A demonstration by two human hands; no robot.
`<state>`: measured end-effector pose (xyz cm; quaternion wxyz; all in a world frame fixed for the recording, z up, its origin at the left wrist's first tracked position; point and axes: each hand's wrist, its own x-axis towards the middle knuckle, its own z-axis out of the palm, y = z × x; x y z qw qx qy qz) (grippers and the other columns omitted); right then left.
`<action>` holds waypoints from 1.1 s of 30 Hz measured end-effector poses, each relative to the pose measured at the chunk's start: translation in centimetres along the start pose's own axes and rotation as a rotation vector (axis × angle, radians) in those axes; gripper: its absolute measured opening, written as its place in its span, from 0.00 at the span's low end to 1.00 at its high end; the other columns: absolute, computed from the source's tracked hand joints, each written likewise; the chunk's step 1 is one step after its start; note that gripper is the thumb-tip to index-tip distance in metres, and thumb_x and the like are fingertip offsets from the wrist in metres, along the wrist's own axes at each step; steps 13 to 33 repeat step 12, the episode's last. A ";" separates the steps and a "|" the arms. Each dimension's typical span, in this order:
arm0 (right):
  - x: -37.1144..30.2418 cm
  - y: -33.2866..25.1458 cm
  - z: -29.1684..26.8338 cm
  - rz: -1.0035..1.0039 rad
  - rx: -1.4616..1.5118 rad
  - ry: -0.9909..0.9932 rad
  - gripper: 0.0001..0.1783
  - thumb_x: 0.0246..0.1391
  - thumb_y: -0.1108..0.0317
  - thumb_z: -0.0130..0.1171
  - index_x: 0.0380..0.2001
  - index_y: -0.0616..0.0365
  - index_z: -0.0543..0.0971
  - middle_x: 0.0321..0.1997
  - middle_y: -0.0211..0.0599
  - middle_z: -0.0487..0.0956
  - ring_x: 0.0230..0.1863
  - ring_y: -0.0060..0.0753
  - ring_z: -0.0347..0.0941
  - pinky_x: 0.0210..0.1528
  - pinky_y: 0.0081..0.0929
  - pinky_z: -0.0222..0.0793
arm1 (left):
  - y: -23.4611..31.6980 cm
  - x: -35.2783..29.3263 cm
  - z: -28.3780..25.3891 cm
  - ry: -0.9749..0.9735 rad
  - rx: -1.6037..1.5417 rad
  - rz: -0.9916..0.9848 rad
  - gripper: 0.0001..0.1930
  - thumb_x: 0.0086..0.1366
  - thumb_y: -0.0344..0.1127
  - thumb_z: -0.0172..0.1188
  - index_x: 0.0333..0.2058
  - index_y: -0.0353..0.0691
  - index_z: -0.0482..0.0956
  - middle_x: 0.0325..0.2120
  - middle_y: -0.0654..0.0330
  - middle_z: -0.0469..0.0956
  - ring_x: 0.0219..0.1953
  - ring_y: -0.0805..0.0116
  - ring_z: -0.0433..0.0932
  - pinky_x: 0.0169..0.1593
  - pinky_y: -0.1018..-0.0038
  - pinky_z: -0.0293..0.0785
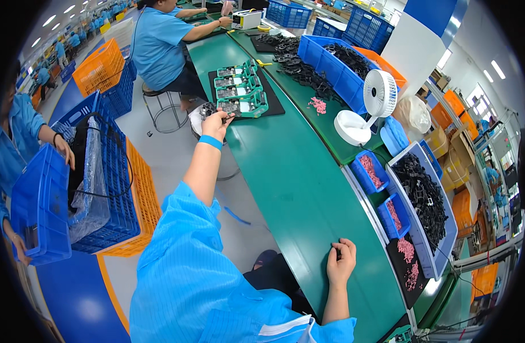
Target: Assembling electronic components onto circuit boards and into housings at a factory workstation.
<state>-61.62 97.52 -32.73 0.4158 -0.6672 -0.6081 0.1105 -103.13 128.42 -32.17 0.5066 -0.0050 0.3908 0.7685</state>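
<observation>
On the long green table (297, 188) a black mat (274, 106) is stacked with green trays (242, 91) just beyond the outstretched left hand (217, 123) — pinched on a dark part (227, 108) — while the right hand (341, 263), curled and empty, is rested well apart.

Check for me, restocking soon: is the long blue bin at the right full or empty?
Nearly full: the long blue bin holds black parts heaped almost to its rim.

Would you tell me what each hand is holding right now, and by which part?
The left hand pinches a small dark part by its near edge. The right hand holds nothing; it rests on the green table.
</observation>
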 end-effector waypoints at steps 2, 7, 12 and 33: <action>-0.1 -0.1 0.0 0.001 0.004 -0.004 0.05 0.45 0.79 0.57 0.28 0.61 0.78 0.43 0.42 0.74 0.32 0.29 0.73 0.28 0.20 0.69 | 0.1 -0.3 0.2 -0.068 0.049 -0.011 0.11 0.54 0.12 0.49 0.35 0.33 0.69 0.32 0.59 0.70 0.30 0.58 0.76 0.43 0.57 0.80; 0.1 -0.3 -0.1 0.017 0.020 -0.010 0.05 0.46 0.79 0.56 0.28 0.61 0.78 0.43 0.41 0.74 0.32 0.28 0.73 0.29 0.20 0.69 | 0.9 0.5 1.0 -0.156 0.094 0.005 0.10 0.55 0.14 0.50 0.34 0.34 0.70 0.33 0.62 0.72 0.33 0.54 0.78 0.44 0.58 0.78; 0.1 -0.2 -0.1 -0.006 0.009 -0.006 0.05 0.46 0.79 0.56 0.29 0.62 0.78 0.44 0.40 0.73 0.32 0.26 0.72 0.29 0.18 0.68 | 1.2 0.9 1.2 -0.069 -0.015 -0.019 0.11 0.55 0.13 0.50 0.37 0.31 0.68 0.35 0.59 0.70 0.34 0.52 0.77 0.46 0.58 0.79; 0.1 -0.2 -0.1 -0.006 0.009 -0.006 0.05 0.46 0.79 0.56 0.29 0.62 0.78 0.44 0.40 0.73 0.32 0.26 0.72 0.29 0.18 0.68 | 1.2 0.9 1.2 -0.069 -0.015 -0.019 0.11 0.55 0.13 0.50 0.37 0.31 0.68 0.35 0.59 0.70 0.34 0.52 0.77 0.46 0.58 0.79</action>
